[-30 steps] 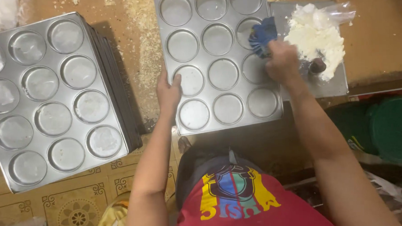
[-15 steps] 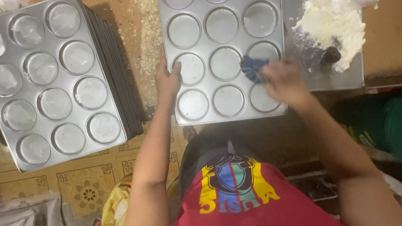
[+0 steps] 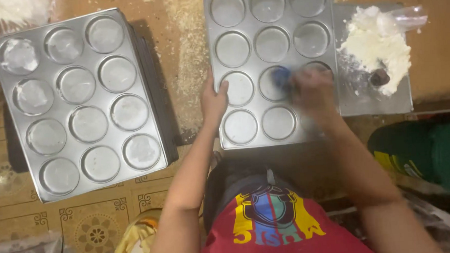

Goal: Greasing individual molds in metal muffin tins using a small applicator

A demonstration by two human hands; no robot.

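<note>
Moved: right hand (image 3: 312, 90) with blue cloth (image 3: 280, 77) now in middle cup, blurred, fingers closed on it.
Left hand (image 3: 213, 99): clasps baking tray (image 3: 270, 64) edge.
Handling: tray stiff, light, greasy; hold by rim.

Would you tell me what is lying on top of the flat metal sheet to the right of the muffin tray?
On the flat metal sheet lies a heap of white fat with a small dark lump against it. The sheet beneath the heap is covered.

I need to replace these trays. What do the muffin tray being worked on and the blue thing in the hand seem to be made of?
Muffin tray: apparently thin pressed metal, dull silver-grey with soft reflections. Blue thing under the right hand: blurred, perhaps cloth or sponge; cannot tell.
</note>
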